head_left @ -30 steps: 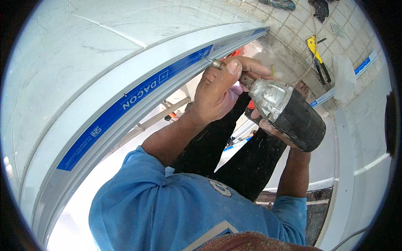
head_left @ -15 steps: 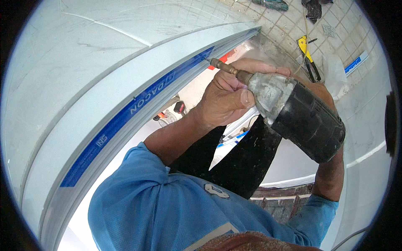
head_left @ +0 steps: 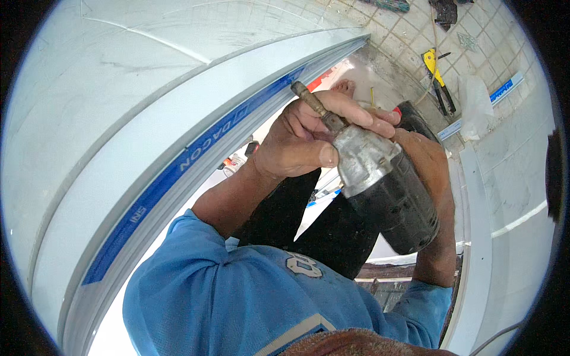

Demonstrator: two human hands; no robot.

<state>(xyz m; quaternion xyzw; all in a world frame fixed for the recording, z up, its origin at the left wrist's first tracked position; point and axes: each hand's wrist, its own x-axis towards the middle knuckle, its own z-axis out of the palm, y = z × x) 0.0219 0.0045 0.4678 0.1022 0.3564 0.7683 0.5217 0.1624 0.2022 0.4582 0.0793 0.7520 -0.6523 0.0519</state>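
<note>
A worn impact driver (head_left: 389,199), with a grey metal nose and black body, is held at chest height, tilted with its bit holder (head_left: 310,98) up and to the left. My right hand (head_left: 424,163) grips it from the far right side, its fingers partly hidden by the body. My left hand (head_left: 291,142) closes around the nose and bit holder, thumb on the near side and fingers on the far side. The bit's tip lies close to a white frame profile (head_left: 196,115) with a blue film strip (head_left: 178,169); whether they touch I cannot tell.
On the tiled floor at the upper right lie a yellow hand tool with black handles (head_left: 436,74), a clear plastic bag (head_left: 475,107) and a blue-and-white strip (head_left: 506,88). A dark green tool (head_left: 389,5) sits at the top edge. White panels (head_left: 516,172) stand at the right.
The driver has swung left and down, and its bit holder has come away from the blue strip's edge. Both hands have moved with it. A bare foot now shows beyond my left hand.
</note>
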